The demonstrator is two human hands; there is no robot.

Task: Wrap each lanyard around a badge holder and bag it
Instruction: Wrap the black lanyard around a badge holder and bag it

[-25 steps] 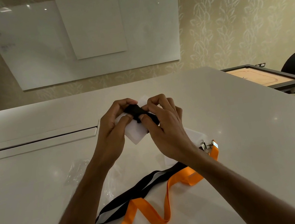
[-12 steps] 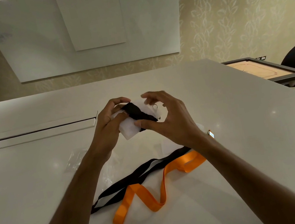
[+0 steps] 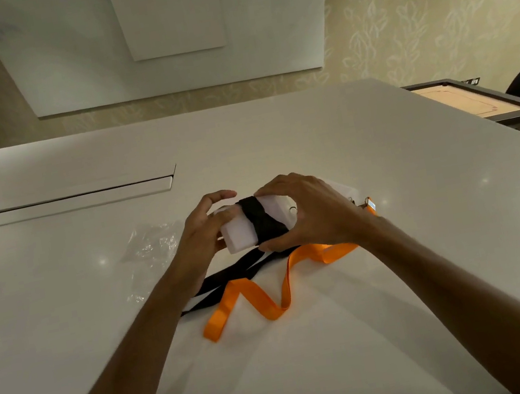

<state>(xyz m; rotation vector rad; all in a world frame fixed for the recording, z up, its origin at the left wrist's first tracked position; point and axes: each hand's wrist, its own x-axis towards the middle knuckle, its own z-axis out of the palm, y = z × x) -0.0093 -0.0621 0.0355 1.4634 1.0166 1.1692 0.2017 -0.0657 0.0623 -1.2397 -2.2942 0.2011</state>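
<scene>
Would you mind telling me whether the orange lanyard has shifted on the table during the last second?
No. The orange lanyard keeps its zigzag beside the black lanyard on the table; only the camera view tilted.

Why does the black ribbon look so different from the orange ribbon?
The black fabric lanyard is partly wound around the white badge holder, which the left hand and right hand hold above the table; the orange fabric lanyard is not wound on anything. The black one's loose tail trails down to the white table, while the orange one lies there in zigzag folds, untouched. Both are flat ribbon straps.
</scene>
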